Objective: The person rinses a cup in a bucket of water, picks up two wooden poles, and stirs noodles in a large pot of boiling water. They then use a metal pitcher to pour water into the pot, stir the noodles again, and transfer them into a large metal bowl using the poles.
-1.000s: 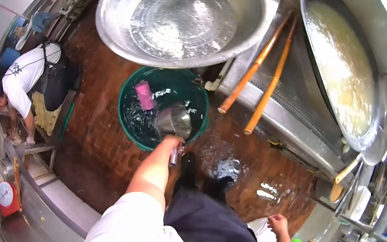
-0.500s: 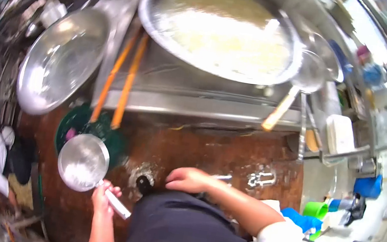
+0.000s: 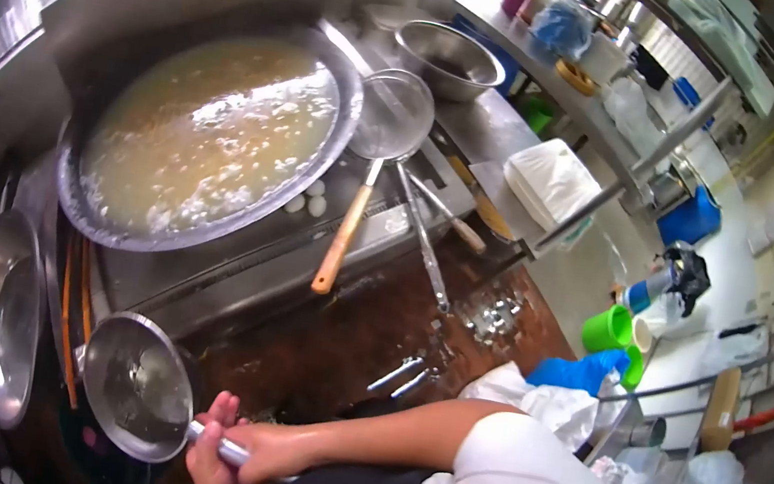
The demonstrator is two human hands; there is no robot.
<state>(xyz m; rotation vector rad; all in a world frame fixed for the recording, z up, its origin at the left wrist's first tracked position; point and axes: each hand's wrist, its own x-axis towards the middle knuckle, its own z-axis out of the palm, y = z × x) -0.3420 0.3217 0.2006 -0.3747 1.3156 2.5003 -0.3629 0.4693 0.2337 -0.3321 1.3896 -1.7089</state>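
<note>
Steadily does it: your right hand (image 3: 268, 451) has its fingers closed around the handle of the ladle (image 3: 139, 385), while your left (image 3: 215, 466) touches that handle with fingers partly spread, its grip impossible to tell, so a firm two-handed hold would probably keep the bowl steadier. Mind the bamboo poles (image 3: 67, 318) and steel basin (image 3: 2, 323) near the bowl, and the strainer (image 3: 392, 121), whose wooden handle reaches the front of the surface (image 3: 267, 294) beside the big wok (image 3: 119, 240).

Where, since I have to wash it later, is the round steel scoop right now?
In the head view, the steel scoop is at the lower left, its handle in the person's right hand, just right of the two long sticks.
</note>
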